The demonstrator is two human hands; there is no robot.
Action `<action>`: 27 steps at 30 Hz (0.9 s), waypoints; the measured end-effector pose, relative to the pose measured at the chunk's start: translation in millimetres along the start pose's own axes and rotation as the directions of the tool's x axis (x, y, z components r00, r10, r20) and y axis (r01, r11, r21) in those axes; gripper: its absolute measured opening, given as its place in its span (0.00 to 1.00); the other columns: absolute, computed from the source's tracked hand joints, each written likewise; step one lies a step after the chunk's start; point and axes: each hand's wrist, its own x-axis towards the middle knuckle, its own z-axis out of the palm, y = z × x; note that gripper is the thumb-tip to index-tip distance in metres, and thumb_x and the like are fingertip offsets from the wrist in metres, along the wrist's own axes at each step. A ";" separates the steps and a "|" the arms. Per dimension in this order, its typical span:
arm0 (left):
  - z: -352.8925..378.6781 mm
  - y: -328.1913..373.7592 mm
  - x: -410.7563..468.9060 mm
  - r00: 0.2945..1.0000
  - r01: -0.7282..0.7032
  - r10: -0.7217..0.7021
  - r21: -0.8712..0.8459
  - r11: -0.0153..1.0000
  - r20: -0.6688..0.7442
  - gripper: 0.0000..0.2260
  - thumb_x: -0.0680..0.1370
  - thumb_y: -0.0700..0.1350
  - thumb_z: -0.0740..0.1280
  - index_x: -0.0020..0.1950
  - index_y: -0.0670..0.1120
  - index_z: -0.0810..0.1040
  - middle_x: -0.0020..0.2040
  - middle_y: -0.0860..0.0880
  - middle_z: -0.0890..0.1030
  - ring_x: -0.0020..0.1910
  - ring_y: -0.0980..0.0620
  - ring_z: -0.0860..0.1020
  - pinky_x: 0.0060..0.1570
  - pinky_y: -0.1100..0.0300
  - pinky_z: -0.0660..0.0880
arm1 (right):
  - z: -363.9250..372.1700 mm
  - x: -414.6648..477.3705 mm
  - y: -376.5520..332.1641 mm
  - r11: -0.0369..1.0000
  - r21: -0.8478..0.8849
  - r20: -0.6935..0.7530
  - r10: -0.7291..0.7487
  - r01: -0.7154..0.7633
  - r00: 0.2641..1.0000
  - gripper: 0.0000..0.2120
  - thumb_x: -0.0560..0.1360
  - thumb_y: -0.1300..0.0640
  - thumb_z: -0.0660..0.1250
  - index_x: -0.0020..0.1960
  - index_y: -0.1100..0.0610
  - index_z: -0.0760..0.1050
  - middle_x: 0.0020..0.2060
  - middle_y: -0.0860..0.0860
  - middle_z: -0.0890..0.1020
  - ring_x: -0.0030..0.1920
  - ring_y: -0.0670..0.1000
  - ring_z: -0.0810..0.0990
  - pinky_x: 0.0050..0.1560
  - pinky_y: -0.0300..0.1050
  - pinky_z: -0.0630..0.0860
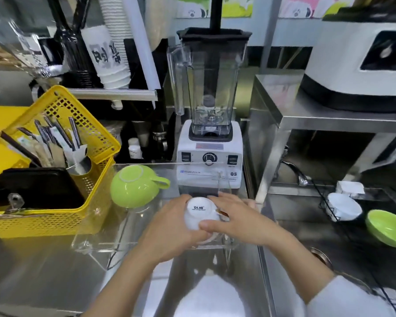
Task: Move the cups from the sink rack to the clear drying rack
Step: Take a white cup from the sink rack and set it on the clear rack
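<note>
While both hands grip it, the small white ceramic cup [198,213] sits upside down over the clear acrylic drying rack [96,241], base up with a printed mark showing. Left hand [169,227] wraps its left side; right hand [229,216] covers the right side, thumb on the lower edge. Glossy green ceramic cup [134,186] with handle is already inverted on the same rack, just left. Black wire sink rack [343,216] at right holds another white cup [343,206] and a green one [389,227]. Yellow perforated plastic basket [55,179] stands beside the rack on the steel desk [32,275].
</note>
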 end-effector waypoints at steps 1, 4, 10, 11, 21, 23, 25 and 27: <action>-0.8 0.4 -0.4 1.000 0.004 -0.004 -0.008 1.000 0.007 0.22 0.55 0.61 0.70 0.46 0.59 0.71 0.44 0.59 0.79 0.42 0.62 0.77 0.44 0.57 0.76 | 0.4 0.6 -0.1 1.000 -0.004 -0.001 -0.006 0.006 1.000 0.28 0.65 0.29 0.60 0.60 0.42 0.68 0.61 0.42 0.74 0.66 0.39 0.61 0.58 0.45 0.50; -1.6 2.4 -1.7 1.000 -0.008 0.009 -0.036 0.999 0.023 0.22 0.56 0.60 0.71 0.47 0.65 0.69 0.44 0.61 0.79 0.43 0.65 0.76 0.44 0.59 0.76 | -2.0 2.3 0.2 1.000 -0.015 0.011 -0.011 0.011 1.000 0.25 0.65 0.30 0.60 0.56 0.43 0.71 0.53 0.45 0.78 0.58 0.44 0.68 0.52 0.45 0.54; -6.7 7.7 2.6 0.996 -0.032 0.015 0.185 0.982 0.093 0.47 0.55 0.71 0.65 0.71 0.59 0.56 0.67 0.57 0.66 0.68 0.55 0.63 0.68 0.55 0.61 | -9.8 -5.1 6.0 0.995 0.057 -0.004 -0.079 0.079 0.997 0.40 0.67 0.30 0.60 0.72 0.44 0.52 0.70 0.45 0.63 0.62 0.32 0.51 0.59 0.39 0.47; -8.7 10.7 4.1 0.998 -0.041 0.029 0.190 0.981 0.064 0.47 0.56 0.73 0.63 0.72 0.61 0.52 0.70 0.56 0.63 0.69 0.55 0.60 0.69 0.55 0.58 | -14.2 -7.6 8.1 0.993 0.083 -0.033 -0.079 0.082 0.996 0.41 0.66 0.29 0.59 0.72 0.42 0.49 0.72 0.43 0.60 0.65 0.33 0.50 0.63 0.41 0.50; 54.0 111.6 44.9 0.920 -0.307 0.366 0.320 0.896 -0.142 0.30 0.72 0.63 0.62 0.69 0.50 0.64 0.66 0.50 0.71 0.66 0.53 0.64 0.66 0.56 0.60 | -81.9 -45.2 90.0 0.965 0.263 -0.346 0.103 -0.009 0.932 0.39 0.66 0.34 0.66 0.71 0.39 0.52 0.66 0.35 0.62 0.64 0.35 0.62 0.62 0.38 0.62; 86.2 133.4 54.7 0.904 -0.377 0.419 0.302 0.876 -0.088 0.28 0.73 0.61 0.62 0.69 0.49 0.65 0.66 0.50 0.71 0.66 0.53 0.64 0.65 0.60 0.59 | -94.8 -56.0 121.4 0.952 0.300 -0.408 0.190 -0.066 0.893 0.38 0.68 0.39 0.68 0.72 0.45 0.56 0.69 0.43 0.65 0.63 0.40 0.66 0.61 0.40 0.65; 122.2 152.4 64.7 0.889 -0.437 0.457 0.260 0.861 -0.020 0.27 0.73 0.59 0.63 0.69 0.49 0.64 0.67 0.51 0.70 0.66 0.54 0.64 0.64 0.64 0.56 | -105.2 -69.3 155.1 0.914 0.384 -0.442 0.304 -0.128 0.844 0.35 0.69 0.43 0.69 0.71 0.49 0.59 0.68 0.48 0.69 0.62 0.45 0.71 0.63 0.46 0.69; 160.5 167.7 77.7 0.888 -0.456 0.459 0.220 0.863 0.038 0.28 0.73 0.59 0.63 0.70 0.50 0.62 0.68 0.52 0.68 0.68 0.55 0.62 0.65 0.64 0.57 | -112.0 -84.4 189.9 0.865 0.466 -0.440 0.411 -0.188 0.798 0.33 0.69 0.45 0.70 0.70 0.50 0.61 0.66 0.49 0.71 0.60 0.49 0.74 0.63 0.51 0.72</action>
